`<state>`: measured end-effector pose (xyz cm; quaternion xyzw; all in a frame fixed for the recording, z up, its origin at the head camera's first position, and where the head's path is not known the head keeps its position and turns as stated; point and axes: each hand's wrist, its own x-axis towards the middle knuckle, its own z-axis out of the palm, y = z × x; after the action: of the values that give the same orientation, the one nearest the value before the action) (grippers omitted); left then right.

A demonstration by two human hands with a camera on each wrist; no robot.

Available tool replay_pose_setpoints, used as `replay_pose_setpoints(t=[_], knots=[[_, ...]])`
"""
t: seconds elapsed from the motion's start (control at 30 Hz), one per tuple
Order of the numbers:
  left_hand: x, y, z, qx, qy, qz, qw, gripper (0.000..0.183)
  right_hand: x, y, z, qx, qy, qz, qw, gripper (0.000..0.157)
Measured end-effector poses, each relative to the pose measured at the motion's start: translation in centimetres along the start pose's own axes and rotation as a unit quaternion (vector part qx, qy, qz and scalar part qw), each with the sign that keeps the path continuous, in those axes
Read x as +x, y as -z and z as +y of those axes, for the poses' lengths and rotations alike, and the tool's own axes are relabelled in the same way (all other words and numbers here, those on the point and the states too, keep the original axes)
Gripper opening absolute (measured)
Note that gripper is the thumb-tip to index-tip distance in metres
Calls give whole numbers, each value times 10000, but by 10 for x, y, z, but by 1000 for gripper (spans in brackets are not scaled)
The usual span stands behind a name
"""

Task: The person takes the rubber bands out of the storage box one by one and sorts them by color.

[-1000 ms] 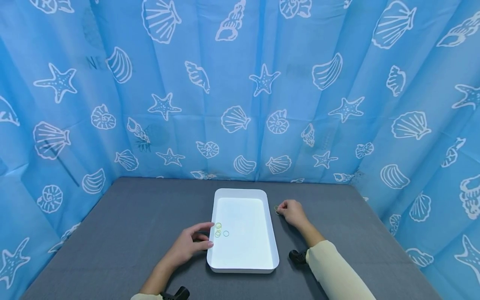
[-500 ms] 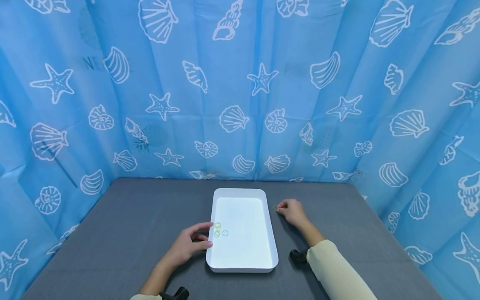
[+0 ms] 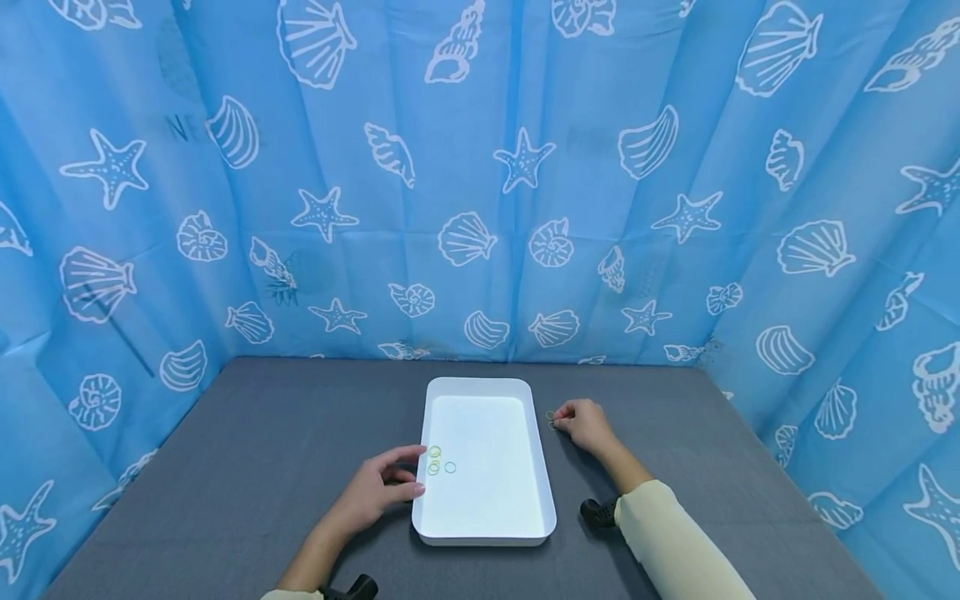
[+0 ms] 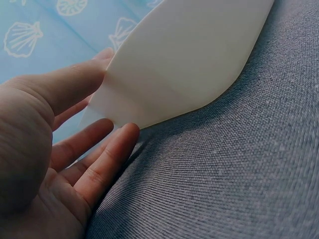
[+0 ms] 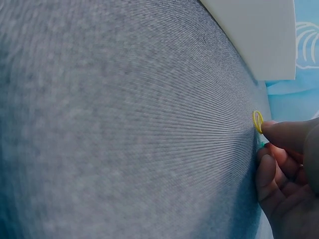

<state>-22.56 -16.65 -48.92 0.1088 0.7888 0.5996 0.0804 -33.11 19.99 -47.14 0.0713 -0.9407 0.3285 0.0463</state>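
Observation:
A white tray [image 3: 487, 467] stands mid-table. My left hand [image 3: 378, 487] holds its left side, index finger and thumb at the rim in the head view. In the left wrist view the thumb tip reaches over the rim, other fingertips against the outer wall [image 4: 179, 59]. Several thin yellow and green rubber bands [image 3: 451, 467] lie inside near that side. Right of the tray, my right hand [image 3: 587, 427] is low over the table, thumb and fingertips pinched together. A yellow rubber band [image 5: 257, 121] shows at its thumb tip, with a bit of green band [image 5: 262, 145] between the fingers.
The table has a grey cloth [image 3: 300, 425] over it. Behind its far edge hangs a blue curtain [image 3: 480, 208] with white shells and starfish. The tray's right wall [image 5: 264, 40] rises just beyond the right hand.
Both hands and the tray stay in nearly the same place. The head view has shifted slightly. The right fingertips move only a little at the bands.

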Motion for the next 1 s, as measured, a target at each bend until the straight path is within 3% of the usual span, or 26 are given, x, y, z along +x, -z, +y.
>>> replay_pose_setpoints(t=[0.5,1.0], knots=[[1,0,-3,10,19,2,10000,56,0,3,-3,118,-81,-52,9999,4],[-1,-1,3,54,46,38,10000,54,4,12,-21,590,56,105,9982,4]])
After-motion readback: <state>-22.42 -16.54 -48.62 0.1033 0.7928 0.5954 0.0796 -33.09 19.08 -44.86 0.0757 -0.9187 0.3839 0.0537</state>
